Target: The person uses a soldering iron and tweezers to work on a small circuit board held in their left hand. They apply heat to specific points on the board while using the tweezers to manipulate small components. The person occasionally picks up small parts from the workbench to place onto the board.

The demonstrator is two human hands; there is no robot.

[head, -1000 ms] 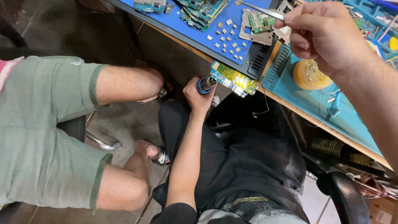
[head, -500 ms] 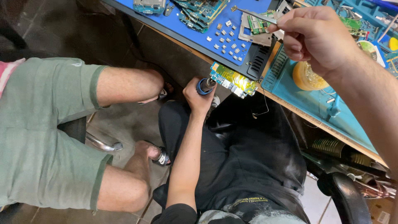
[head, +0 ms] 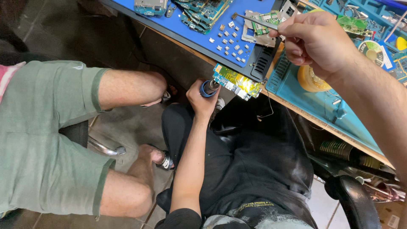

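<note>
While the left hand (head: 202,96) grips a soldering iron (head: 209,88) against the circuit board (head: 236,82), the right hand (head: 316,40) pinches tweezers (head: 253,20) above it; soldering looks unfinished.

An electronics repair workshop; circuit boards (head: 203,12), loose chips (head: 231,38) and solder wire (head: 311,78) crowd the blue bench mat (head: 178,25).
</note>
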